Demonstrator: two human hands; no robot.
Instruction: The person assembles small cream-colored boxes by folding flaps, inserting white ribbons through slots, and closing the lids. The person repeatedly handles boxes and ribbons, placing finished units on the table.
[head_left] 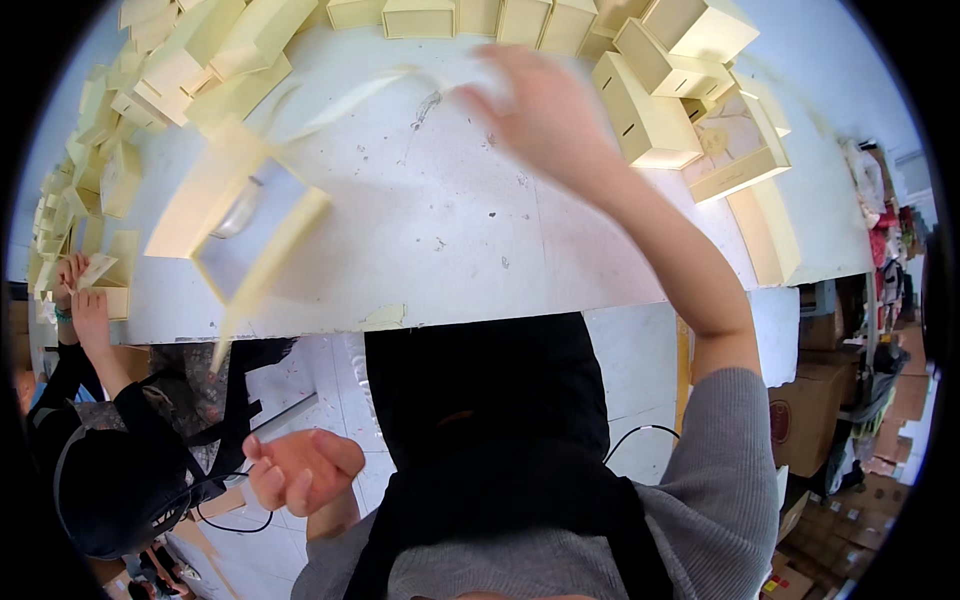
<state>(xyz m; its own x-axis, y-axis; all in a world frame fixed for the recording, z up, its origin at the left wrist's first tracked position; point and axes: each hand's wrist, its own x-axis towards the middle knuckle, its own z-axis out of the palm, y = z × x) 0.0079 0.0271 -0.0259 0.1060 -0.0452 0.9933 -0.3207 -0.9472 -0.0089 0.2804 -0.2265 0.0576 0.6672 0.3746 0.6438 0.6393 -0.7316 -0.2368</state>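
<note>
My left hand (304, 472) is low, off the table's front edge, palm up with fingers loosely curled and apart; nothing shows in it. My right hand (545, 115) reaches far over the table, smeared by motion. A blurred pale strip (350, 100) curves across the table toward its fingertips; whether they hold it I cannot tell. Left of the middle, an opened cream box (205, 195) stands tilted at the table's edge, its inside bluish grey. A shiny silvery piece (238, 212) shows inside, too blurred to name. A pale narrow end hangs past the edge below it.
Cream boxes (420, 18) line the back of the white table (440, 270), heaped at left and right. An open-topped box (740, 150) with a pale lining lies at the right. At the left, a co-worker (120, 450) handles a box. Cardboard cartons (808, 415) stand right of the table.
</note>
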